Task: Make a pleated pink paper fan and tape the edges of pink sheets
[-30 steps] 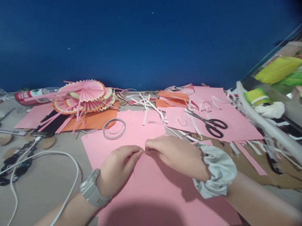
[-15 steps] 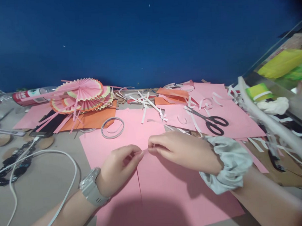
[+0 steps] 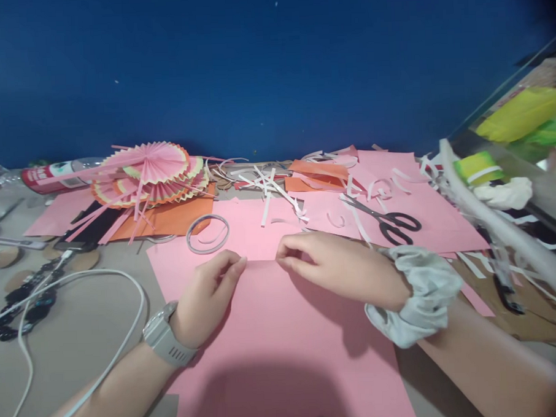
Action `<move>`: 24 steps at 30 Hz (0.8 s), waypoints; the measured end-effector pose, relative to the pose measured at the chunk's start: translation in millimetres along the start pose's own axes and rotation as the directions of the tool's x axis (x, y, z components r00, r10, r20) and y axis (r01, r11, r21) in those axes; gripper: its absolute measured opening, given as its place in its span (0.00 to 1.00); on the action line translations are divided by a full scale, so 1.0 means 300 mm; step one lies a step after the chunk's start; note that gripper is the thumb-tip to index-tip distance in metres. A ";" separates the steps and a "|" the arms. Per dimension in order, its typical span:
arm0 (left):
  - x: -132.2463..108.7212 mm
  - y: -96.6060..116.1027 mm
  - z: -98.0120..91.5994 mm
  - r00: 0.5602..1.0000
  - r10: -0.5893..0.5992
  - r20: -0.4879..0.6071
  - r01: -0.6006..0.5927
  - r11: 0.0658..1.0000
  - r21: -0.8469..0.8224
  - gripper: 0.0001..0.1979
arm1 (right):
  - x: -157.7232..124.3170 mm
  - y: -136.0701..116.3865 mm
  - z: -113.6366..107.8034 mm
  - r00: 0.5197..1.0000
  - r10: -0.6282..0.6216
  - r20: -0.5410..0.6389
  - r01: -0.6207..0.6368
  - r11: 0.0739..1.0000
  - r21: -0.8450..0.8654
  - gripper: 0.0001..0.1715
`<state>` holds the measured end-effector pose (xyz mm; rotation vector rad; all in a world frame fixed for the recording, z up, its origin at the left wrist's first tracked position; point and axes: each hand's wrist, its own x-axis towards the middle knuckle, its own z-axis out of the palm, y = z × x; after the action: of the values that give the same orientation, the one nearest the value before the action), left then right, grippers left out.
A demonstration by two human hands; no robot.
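A large pink sheet of paper [image 3: 287, 331] lies in front of me. Its far edge runs in a thin line between my hands. At the left of that edge, my left hand [image 3: 211, 279], with a grey watch at the wrist, is closed with thumb and forefinger pinching the sheet. My right hand [image 3: 317, 256], wearing a pale scrunchie, pinches the same edge a little further right. Another pink sheet [image 3: 250, 216] shows just beyond. On it rests a roll of thin tape or ring [image 3: 208, 251]. The fingertips partly hide the edge.
Black-handled scissors [image 3: 384, 218] lie at the right on pink paper. White paper strips [image 3: 270, 187] are scattered behind. Pleated paper rosettes [image 3: 151, 168] are piled at the back left, near a bottle [image 3: 50, 177]. A white cable [image 3: 134, 282] crosses my left forearm.
My left hand has moved left and slightly away, so the gap between my hands is wider. The upper pink sheet has shifted left, and its left edge no longer shows as a line mid-sheet.
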<state>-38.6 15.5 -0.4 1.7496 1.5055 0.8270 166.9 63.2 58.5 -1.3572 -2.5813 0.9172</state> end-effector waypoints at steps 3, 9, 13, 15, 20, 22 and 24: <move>0.011 -0.012 -0.014 0.999 -0.015 -0.037 0.015 1.000 0.010 0.13 | 0.000 0.037 -0.034 0.997 0.053 0.058 -0.054 0.998 0.017 0.10; 0.028 -0.031 -0.028 0.997 -0.042 -0.072 0.043 0.999 0.019 0.13 | -0.003 0.125 -0.105 0.991 0.073 0.113 -0.072 0.997 -0.017 0.12; 0.033 -0.037 -0.028 0.995 -0.057 -0.079 0.059 0.998 0.021 0.14 | -0.014 0.179 -0.141 0.980 0.131 0.150 -0.121 0.990 -0.069 0.14; 0.032 -0.037 -0.027 0.995 -0.060 -0.080 0.062 0.998 0.019 0.14 | -0.023 0.194 -0.157 0.967 0.189 0.171 -0.177 0.981 -0.083 0.15; 0.027 -0.036 -0.023 0.995 -0.069 -0.071 0.070 0.997 0.014 0.14 | -0.043 0.202 -0.186 0.927 0.314 0.205 -0.295 0.948 -0.120 0.17; 0.025 -0.036 -0.023 0.995 -0.072 -0.072 0.073 0.997 0.014 0.14 | -0.048 0.207 -0.193 0.914 0.338 0.222 -0.318 0.940 -0.124 0.17; 0.023 -0.036 -0.025 0.995 -0.071 -0.072 0.072 0.997 0.015 0.14 | -0.051 0.220 -0.199 0.912 0.331 0.244 -0.312 0.943 -0.114 0.17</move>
<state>-49.9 24.1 -4.7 1.6845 1.6173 0.8499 243.8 107.5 74.3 -1.8398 -2.6430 1.1264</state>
